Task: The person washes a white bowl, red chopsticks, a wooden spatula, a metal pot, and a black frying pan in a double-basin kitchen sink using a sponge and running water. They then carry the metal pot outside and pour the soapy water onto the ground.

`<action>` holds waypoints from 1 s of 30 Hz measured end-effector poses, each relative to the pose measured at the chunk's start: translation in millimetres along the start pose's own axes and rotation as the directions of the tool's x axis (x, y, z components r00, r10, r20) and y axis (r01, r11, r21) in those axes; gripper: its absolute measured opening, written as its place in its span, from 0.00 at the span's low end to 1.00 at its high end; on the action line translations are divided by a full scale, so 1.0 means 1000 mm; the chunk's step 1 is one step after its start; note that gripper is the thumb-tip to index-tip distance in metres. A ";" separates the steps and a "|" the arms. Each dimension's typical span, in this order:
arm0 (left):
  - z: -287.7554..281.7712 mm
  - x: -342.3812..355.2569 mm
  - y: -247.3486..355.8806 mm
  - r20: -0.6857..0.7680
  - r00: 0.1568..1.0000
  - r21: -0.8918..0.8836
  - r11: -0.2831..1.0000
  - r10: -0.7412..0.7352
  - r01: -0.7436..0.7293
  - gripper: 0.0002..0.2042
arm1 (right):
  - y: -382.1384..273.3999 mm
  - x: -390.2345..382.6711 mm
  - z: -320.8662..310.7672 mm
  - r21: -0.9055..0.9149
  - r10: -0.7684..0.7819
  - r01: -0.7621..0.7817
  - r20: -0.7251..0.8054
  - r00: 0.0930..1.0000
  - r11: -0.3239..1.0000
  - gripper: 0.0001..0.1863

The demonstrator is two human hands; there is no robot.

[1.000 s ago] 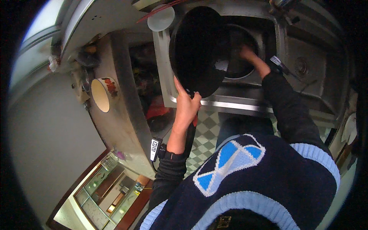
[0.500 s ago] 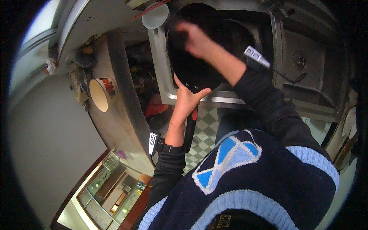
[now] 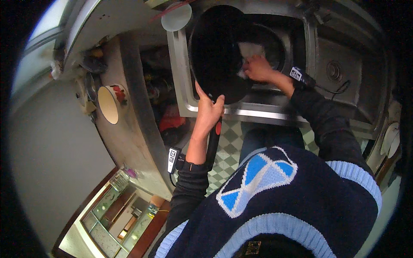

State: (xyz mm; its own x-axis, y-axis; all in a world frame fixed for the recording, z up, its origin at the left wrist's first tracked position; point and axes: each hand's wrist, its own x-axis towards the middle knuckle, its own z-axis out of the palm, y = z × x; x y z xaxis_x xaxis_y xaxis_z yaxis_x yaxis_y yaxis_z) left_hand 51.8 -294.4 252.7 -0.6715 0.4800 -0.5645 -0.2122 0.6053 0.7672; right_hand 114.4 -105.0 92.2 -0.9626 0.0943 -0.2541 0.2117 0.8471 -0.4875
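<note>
A large black pan [image 3: 215,51] is tilted over the left sink basin, its dark inside facing me. My left hand [image 3: 208,112] grips it where the black handle [image 3: 213,148] with a red patch meets the rim, fingers closed. Beside the pan's right edge, my right hand [image 3: 259,69] is lowered into the basin with its fingers bent closed around a pale, wet-looking cloth [image 3: 251,50]. Behind that hand, a round dark vessel [image 3: 278,45] sits in the basin, partly hidden by the pan.
The steel sink [image 3: 266,112] has a second basin with a drain [image 3: 334,71] on the right. A white bowl [image 3: 176,17] stands at the far left corner. On the left ledge lies a cream enamel pot [image 3: 109,105] with red flowers.
My right hand has moved right and down, from in front of the pan to the pale cloth in the basin. My left hand still holds the pan, nearly in place.
</note>
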 end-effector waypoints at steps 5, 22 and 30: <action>-0.002 -0.006 -0.013 -0.009 0.999 -0.003 0.999 -0.050 0.050 0.41 | -0.082 0.004 0.005 0.818 -0.207 -0.003 0.149 0.967 0.575 0.13; -0.003 -0.040 -0.011 -0.074 0.996 0.184 0.981 -0.042 0.055 0.39 | -0.110 0.070 -0.022 0.348 -0.036 0.412 -0.726 0.687 0.842 0.23; 0.002 -0.054 0.001 -0.129 0.961 0.433 0.886 0.244 -0.167 0.40 | -0.010 0.051 0.020 0.113 0.066 -0.015 -0.454 0.889 0.993 0.32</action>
State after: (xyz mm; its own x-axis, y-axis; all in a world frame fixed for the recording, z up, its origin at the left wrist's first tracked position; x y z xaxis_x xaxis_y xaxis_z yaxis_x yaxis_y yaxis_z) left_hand 89.6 -318.0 283.4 -0.7887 0.5274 -0.3160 0.2319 0.7312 0.6416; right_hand 66.7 -119.2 68.0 -0.9183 0.3768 0.1215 0.2443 0.7809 -0.5749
